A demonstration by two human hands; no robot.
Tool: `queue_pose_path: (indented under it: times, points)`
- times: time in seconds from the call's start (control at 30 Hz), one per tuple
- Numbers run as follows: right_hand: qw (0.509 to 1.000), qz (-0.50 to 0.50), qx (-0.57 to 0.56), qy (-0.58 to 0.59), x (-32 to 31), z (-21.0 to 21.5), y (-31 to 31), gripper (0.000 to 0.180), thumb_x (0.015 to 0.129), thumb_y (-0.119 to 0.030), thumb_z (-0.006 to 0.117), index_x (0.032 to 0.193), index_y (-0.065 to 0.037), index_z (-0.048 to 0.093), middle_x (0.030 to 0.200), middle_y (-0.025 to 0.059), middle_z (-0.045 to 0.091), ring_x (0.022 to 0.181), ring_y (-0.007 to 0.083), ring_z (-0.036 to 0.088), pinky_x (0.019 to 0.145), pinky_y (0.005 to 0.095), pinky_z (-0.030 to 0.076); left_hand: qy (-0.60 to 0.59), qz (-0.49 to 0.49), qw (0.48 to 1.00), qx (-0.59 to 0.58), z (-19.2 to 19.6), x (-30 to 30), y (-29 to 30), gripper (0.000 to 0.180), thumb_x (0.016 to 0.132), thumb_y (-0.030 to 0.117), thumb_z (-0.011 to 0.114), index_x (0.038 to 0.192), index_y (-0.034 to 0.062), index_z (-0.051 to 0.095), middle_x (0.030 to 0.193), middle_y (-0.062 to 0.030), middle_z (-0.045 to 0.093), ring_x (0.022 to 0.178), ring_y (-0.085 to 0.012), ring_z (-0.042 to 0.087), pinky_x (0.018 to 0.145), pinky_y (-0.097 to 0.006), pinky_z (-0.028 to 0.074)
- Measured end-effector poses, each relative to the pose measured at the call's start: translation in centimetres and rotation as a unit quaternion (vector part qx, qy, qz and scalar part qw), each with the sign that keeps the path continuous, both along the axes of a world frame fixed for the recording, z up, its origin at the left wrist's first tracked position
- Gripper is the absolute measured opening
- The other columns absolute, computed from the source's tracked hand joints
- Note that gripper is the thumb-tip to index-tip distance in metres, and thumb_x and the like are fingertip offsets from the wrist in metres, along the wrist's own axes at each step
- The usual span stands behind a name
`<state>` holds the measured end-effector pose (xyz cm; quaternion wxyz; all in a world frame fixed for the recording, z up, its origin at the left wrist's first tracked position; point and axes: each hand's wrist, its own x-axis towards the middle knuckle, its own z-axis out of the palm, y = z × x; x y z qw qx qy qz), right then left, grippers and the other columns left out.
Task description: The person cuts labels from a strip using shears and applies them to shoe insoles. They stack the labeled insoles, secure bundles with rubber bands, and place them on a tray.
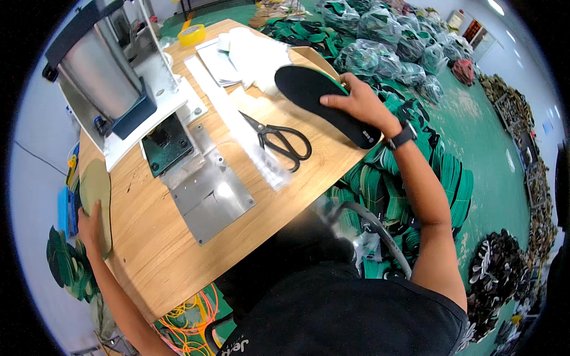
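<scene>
- Right hand [359,104] lay flat on the black insole [325,102], fingers spread over its top, thumb side toward the toe. It looked like a press-down hold more than a clench; couldn't tell if any fingers curled under the far edge.
- The black insole's heel stuck out past the table [160,237] edge on the wrist side of that hand. Risk: with weight off the palm, the overhanging end could tip and drop onto the green pile [409,178] on the floor.
- Left hand [89,228] gripped the tan insole [97,199] at the far left table edge, fingers wrapped on its lower end, the rest standing up beyond the fingertips. Only one end was held, so it could flop or slip down the side.
- Scissors [282,141] lay just inboard of the right wrist, handles toward the person. A sweep back with the black insole could snag them or push them off.
- A clear plastic strip [252,145] lay under the scissors; dragging across it could pull both along.
- The press [107,71] and metal plate [208,199] sat between the two hands. Judged risk: arms were wide apart, so crossing in toward the press meant reaching near a pinch point with eyes split.
</scene>
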<state>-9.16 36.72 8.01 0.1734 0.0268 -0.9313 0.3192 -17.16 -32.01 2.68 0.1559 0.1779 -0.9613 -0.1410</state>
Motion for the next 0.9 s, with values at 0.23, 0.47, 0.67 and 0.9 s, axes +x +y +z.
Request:
queue_pose_path:
  times: [0.23,0.47,0.67,0.9]
  points:
    - [0.963,-0.03,-0.175,-0.2,-2.7,-0.4,4.3,0.058,0.079,-0.045,0.07,0.103,0.007,0.061,0.087,0.008,0.065,0.068,0.0133,0.062,0.061,0.0253,0.05,0.09,-0.048,0.985,0.143,-0.1,1.4,-1.4,0.068,0.08,0.051,0.065,0.118,-0.0045,0.054,0.11,-0.0176,0.061,0.099,-0.0267,0.059,0.089,-0.038,0.045]
    - [0.945,0.0,-0.226,-0.238,-4.2,1.0,4.6,0.057,0.081,-0.047,0.066,0.104,0.006,0.062,0.084,0.0092,0.067,0.068,0.0149,0.065,0.06,0.027,0.052,0.313,-0.085,0.783,0.531,3.5,9.5,0.4,0.045,0.093,0.042,0.048,0.116,0.0037,0.054,0.101,-0.0127,0.064,0.085,-0.0209,0.063,0.07,-0.032,0.053]
    - [0.939,-0.14,0.254,0.183,-4.6,-4.1,3.9,0.063,0.077,-0.042,0.07,0.118,0.001,0.05,0.114,0.0196,0.052,0.106,0.0362,0.048,0.088,0.0449,0.042,0.465,-0.067,0.686,0.555,7.1,14.2,6.9,0.049,0.096,0.044,0.038,0.124,0.0048,0.048,0.106,-0.0138,0.061,0.094,-0.0239,0.06,0.077,-0.038,0.054]
    - [0.833,0.431,-0.067,0.34,8.1,2.7,-21.8,0.032,0.076,-0.004,0.058,0.107,0.002,0.054,0.109,0.0176,0.052,0.103,0.0342,0.051,0.088,0.0393,0.045,0.393,-0.121,0.63,0.659,1.1,18.6,13.6,0.05,0.093,0.042,0.045,0.123,0.0021,0.049,0.113,-0.014,0.059,0.1,-0.0279,0.06,0.085,-0.042,0.051]
